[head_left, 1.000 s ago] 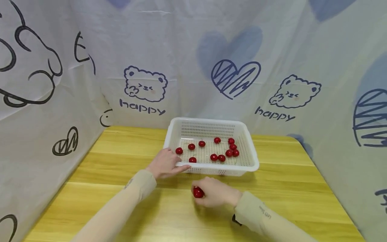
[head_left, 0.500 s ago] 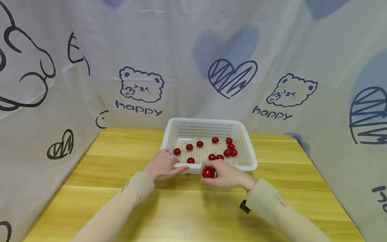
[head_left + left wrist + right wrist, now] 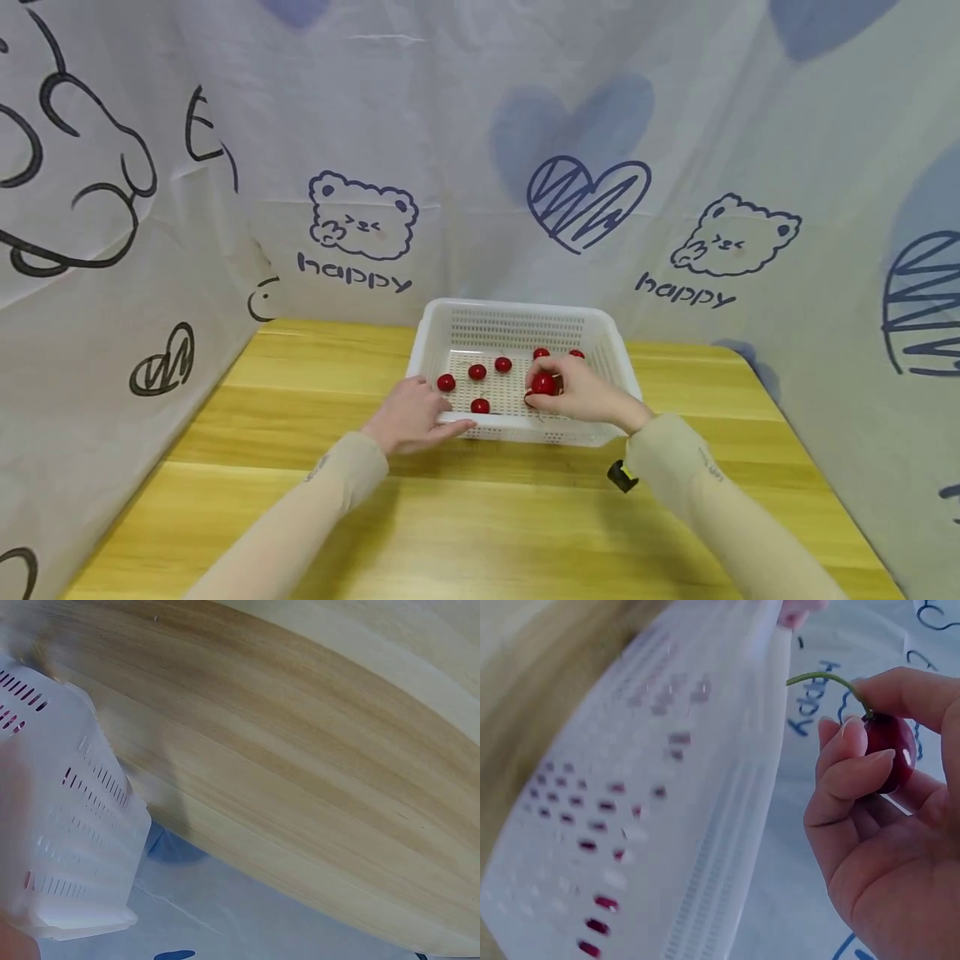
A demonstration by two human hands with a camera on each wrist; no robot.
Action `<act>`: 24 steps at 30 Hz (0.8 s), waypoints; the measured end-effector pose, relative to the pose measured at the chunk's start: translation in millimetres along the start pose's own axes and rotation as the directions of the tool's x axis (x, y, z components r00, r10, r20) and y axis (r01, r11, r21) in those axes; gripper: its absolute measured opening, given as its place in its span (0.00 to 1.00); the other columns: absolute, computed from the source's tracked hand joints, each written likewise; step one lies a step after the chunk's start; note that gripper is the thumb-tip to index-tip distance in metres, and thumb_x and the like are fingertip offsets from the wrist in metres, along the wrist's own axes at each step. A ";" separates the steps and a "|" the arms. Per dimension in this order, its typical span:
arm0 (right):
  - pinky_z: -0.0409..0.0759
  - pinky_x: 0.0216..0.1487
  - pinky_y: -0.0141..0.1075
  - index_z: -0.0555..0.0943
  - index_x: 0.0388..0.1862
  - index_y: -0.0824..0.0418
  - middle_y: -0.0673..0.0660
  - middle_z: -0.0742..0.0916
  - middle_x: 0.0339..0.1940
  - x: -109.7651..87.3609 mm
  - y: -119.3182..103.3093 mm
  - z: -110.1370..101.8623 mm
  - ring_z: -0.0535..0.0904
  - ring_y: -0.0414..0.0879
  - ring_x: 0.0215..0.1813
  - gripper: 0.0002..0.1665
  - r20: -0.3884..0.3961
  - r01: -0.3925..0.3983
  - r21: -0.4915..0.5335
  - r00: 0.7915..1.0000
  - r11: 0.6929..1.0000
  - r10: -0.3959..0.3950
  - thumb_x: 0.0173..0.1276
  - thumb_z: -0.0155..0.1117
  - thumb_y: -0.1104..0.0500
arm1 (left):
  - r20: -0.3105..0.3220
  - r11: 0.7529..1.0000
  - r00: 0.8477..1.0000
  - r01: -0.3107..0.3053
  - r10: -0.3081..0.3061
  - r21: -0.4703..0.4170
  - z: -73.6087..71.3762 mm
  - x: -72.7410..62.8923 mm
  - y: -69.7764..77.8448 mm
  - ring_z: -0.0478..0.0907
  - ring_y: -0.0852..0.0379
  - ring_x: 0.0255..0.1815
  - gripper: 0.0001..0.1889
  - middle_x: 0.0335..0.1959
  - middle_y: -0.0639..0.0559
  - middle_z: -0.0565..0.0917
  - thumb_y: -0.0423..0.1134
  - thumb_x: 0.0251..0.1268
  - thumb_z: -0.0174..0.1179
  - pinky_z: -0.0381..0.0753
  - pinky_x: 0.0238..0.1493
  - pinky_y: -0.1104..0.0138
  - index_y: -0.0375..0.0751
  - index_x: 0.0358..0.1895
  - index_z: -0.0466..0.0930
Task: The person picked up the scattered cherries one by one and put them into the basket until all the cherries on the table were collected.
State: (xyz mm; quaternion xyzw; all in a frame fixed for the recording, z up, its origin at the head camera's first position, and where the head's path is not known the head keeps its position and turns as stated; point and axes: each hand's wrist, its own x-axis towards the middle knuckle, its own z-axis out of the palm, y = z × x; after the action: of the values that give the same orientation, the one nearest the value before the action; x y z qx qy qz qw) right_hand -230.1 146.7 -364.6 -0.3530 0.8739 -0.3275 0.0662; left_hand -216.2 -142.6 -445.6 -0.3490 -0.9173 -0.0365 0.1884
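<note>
My right hand [image 3: 592, 395] pinches a dark red cherry [image 3: 543, 384] between thumb and fingers, over the front right part of a white plastic basket [image 3: 517, 422]. In the right wrist view the held cherry [image 3: 897, 750] shows its curved green stem [image 3: 825, 676]. My left hand [image 3: 408, 417] grips the basket's front left corner, its fingers over the rim and its thumb along the front. Several cherries lie apart on the basket floor, one cherry [image 3: 480, 406] close to the front wall. The right hand hides some of those at the right.
The basket stands near the back of a yellow wood-grain table [image 3: 480, 525]. A white cloth [image 3: 465, 225] printed with bears and hearts hangs right behind it and along both sides. A black strap [image 3: 622, 476] shows under the right sleeve.
My right hand has carried the cherry from the table in front, up past the front rim, to over the basket. The left hand has kept its grip on the corner.
</note>
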 end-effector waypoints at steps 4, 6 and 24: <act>0.76 0.30 0.29 0.80 0.40 0.64 0.54 0.83 0.29 6.2 6.3 -8.0 0.75 0.39 0.27 0.07 -0.030 -0.042 -0.052 0.999 0.998 0.041 0.65 0.67 0.64 | -0.015 1.000 1.000 -0.006 0.007 0.012 1.4 0.7 1.3 0.61 0.65 0.17 0.29 0.10 0.62 0.75 0.66 0.67 0.56 0.69 0.29 0.69 0.51 0.14 0.80; 0.75 0.29 0.29 0.80 0.42 0.63 0.54 0.84 0.30 8.8 9.6 -9.7 0.74 0.39 0.26 0.08 -0.047 -0.064 -0.108 0.997 0.992 0.059 0.65 0.66 0.65 | -0.014 1.000 1.000 -0.004 0.005 0.020 1.6 0.7 1.6 0.61 0.65 0.17 0.28 0.10 0.62 0.75 0.66 0.66 0.57 0.70 0.30 0.68 0.51 0.15 0.81; 0.80 0.36 0.36 0.81 0.49 0.67 0.62 0.87 0.39 22.4 34.0 -29.3 0.79 0.45 0.32 0.14 -0.092 -0.190 -0.358 0.982 0.914 0.168 0.64 0.66 0.65 | -0.010 1.000 1.000 -0.007 0.007 0.012 -0.2 -0.9 0.8 0.65 0.64 0.18 0.30 0.12 0.61 0.78 0.67 0.68 0.53 0.74 0.32 0.67 0.50 0.15 0.82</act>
State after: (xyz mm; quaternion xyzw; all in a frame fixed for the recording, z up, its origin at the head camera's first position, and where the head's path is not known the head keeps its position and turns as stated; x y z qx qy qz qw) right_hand -276.4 165.5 -360.3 -0.2681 0.9496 -0.1622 0.0033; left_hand -215.1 -142.6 -445.8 -0.3508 -0.9153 -0.0323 0.1951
